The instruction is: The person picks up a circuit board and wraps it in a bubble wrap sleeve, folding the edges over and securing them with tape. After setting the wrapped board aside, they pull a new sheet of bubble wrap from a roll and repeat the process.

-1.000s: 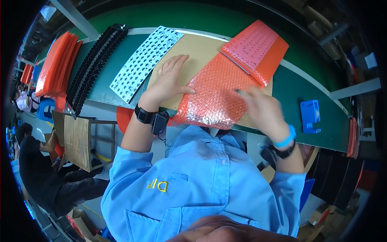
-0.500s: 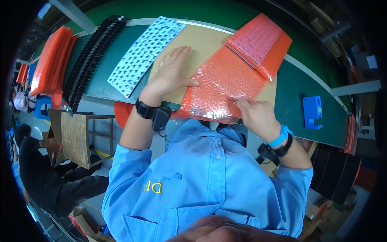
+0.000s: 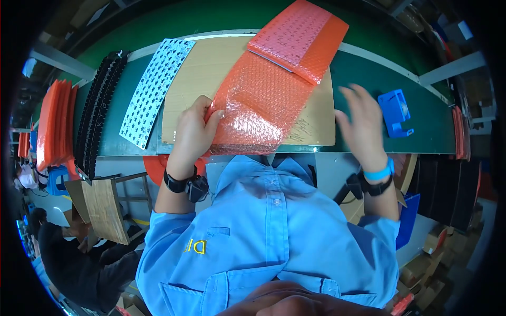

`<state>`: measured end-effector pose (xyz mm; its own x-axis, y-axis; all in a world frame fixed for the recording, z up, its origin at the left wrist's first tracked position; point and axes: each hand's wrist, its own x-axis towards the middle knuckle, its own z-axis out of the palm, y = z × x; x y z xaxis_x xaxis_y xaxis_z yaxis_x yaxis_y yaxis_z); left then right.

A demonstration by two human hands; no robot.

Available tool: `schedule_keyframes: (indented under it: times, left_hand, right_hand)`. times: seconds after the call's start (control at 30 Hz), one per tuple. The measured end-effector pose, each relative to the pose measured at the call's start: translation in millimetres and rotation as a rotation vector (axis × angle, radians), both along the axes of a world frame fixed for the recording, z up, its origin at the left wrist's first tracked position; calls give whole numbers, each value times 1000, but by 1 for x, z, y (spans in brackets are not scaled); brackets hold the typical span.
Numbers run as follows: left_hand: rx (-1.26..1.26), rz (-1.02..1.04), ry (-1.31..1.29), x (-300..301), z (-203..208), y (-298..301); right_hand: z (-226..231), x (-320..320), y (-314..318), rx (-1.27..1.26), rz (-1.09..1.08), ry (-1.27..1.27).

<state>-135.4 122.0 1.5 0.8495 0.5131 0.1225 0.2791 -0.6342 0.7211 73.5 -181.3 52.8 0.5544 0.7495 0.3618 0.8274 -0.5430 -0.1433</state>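
Observation:
My left hand (image 3: 194, 131) grips the left edge of an orange bubble-wrap bag (image 3: 261, 108) that lies on a brown cardboard sheet (image 3: 208, 73) on the green table. My right hand (image 3: 362, 122) hovers open over the table's right side, fingers spread, holding nothing, near a blue tape dispenser (image 3: 396, 111). A second orange bubble-wrapped flat pack (image 3: 298, 39) rests at the bag's far end.
A white perforated keyboard-like panel (image 3: 150, 92) lies left of the cardboard. A row of black parts (image 3: 100, 110) and a stack of orange bags (image 3: 55, 124) stand further left. Another person (image 3: 63, 253) sits at lower left beside a wooden board (image 3: 103, 208).
My right hand has let go of the bubble-wrap bag and moved right toward the tape dispenser. My left hand shifted from lying flat on the cardboard to gripping the bag's left edge.

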Motion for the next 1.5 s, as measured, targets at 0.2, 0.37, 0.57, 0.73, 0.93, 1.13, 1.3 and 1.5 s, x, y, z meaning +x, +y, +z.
schedule_keyframes:
  times: [0.2,0.37,0.57,0.73,0.93,1.13,1.3,1.5]
  left_hand:
    - [198,49,44,1,4,-24]
    - [305,23,224,-9,6,-29]
    - [286,-88,329,-29,24,-13]
    - [180,-296,359,-82,36,-7]
    - [-96,-51,507,-185,65,5]
    - [-274,215,-457,-174,44,-8]
    - [403,-194,-282,-55,60,14]
    - [566,-422,-46,26,35,31]
  right_hand:
    - [-38,-10,159,-77,506,136]
    - [-79,8,192,-40,558,42]
    - [-74,5,183,-104,635,132]
    - [-78,6,183,-112,692,145]
    - [-62,-7,170,-153,655,108]
    - [-58,-67,141,-232,386,52]
    - [-62,-77,120,-119,399,67]
    - [-54,-78,90,49,340,181]
